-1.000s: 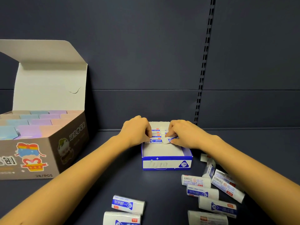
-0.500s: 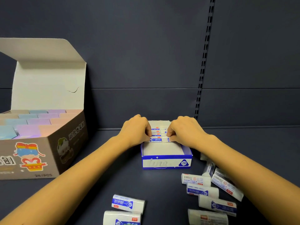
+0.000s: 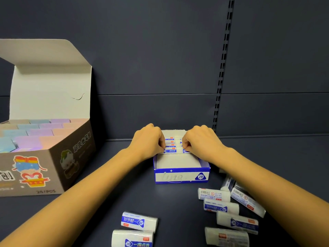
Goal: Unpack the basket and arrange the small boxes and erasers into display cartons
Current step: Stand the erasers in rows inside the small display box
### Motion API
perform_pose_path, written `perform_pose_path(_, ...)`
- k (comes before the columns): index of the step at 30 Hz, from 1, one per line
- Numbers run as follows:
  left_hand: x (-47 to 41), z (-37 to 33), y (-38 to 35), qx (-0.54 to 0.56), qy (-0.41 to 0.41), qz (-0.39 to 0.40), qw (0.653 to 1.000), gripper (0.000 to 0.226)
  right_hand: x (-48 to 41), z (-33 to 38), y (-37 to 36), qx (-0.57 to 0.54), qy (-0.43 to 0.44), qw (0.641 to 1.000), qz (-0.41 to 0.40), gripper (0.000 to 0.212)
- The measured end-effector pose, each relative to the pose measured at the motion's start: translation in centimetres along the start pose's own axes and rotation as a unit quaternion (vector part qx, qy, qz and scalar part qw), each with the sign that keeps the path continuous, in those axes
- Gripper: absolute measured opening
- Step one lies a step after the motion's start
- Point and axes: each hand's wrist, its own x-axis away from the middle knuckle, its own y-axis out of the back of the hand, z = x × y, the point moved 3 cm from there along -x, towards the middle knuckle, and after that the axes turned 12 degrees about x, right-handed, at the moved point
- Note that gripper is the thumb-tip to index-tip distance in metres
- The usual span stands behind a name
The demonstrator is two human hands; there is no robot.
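Observation:
A small blue-and-white display carton (image 3: 181,177) marked 2B stands on the dark shelf in the middle. Its back half holds a row of upright white erasers (image 3: 171,150) with blue labels; its front half shows bare white floor. My left hand (image 3: 148,141) and my right hand (image 3: 201,142) rest over the carton's two sides, fingertips pinching the frontmost eraser of the row at each end. Loose wrapped erasers lie on the shelf: two near the front (image 3: 138,222) and several to the right (image 3: 221,207).
A large brown carton (image 3: 58,161) with its lid flap up stands at the left, filled with pastel blue, purple and pink small boxes (image 3: 35,132). The shelf's dark back wall has a slotted upright (image 3: 220,82) behind the small carton.
Both hands have set the frontmost eraser straight against the row; it was tilted at its right end a second ago. The hands stay at the carton.

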Motion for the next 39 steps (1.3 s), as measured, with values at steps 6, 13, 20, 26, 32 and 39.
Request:
perform_pose_path(6,0.2,-0.1,0.1,-0.005,-0.011,0.004,1.0,0.017,0.3,-0.3,0.5,-0.01,0.01,1.0,0.025,0.02)
perform_pose_path(13,3.7,-0.8,4.6,0.062,-0.084,-0.044,0.994,0.017,3.7,0.1,4.7,-0.046,0.0,0.999,-0.005,0.024)
perform_pose_path(20,11.4,-1.0,6.3,0.172,-0.114,0.207,0.956,0.015,9.9,3.4,8.7,-0.096,0.083,0.992,-0.011,0.023)
perform_pose_path(26,13.6,-1.4,4.4,0.192,-0.107,0.286,0.933,0.022,12.4,6.6,9.8,-0.132,0.152,0.98,-0.003,0.021)
perform_pose_path(32,13.8,-2.3,3.8,0.172,-0.149,0.285,0.931,0.013,13.4,9.3,10.2,-0.178,0.176,0.968,0.032,0.018)
perform_pose_path(39,14.3,-1.5,3.6,0.132,-0.156,0.26,0.944,0.018,13.9,11.3,9.5,-0.151,0.172,0.971,0.062,0.039)
